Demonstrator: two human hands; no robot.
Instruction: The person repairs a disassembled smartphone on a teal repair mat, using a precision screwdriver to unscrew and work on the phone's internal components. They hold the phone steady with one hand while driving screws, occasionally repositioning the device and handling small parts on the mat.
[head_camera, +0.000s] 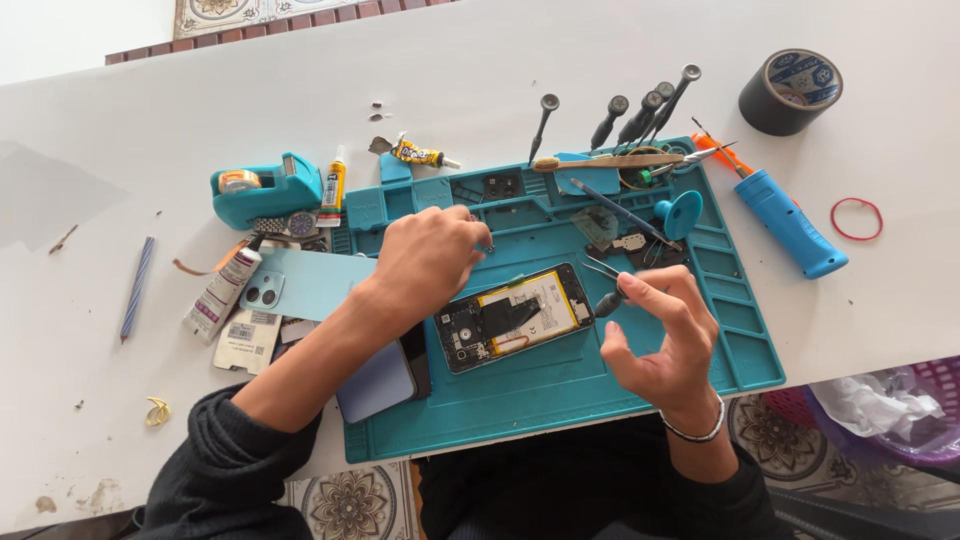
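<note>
An opened smartphone (515, 318), back cover off and its yellow-labelled battery showing, lies tilted on a teal repair mat (560, 395) on the white table (500, 70). The left hand (428, 255) hovers above the phone's upper left corner, fingers curled together near the mat's rear compartments; whether they pinch anything cannot be told. The right hand (665, 335) sits just right of the phone, thumb and forefinger pressed on a pair of tweezers (603, 270) and a dark-handled tool (610, 300), the other fingers spread.

The mat's rear tray slots hold small black phone parts (500, 184), and its holes carry upright precision screwdrivers (640, 112). A wooden-handled brush (605, 162) and a teal suction cup (680, 213) rest on the mat's right part. The detached light-blue back cover (300, 283) lies at the mat's left edge, near glue tubes (225, 292) and a teal tape dispenser (268, 190). A black tape roll (790, 92) stands well apart, upper right.
</note>
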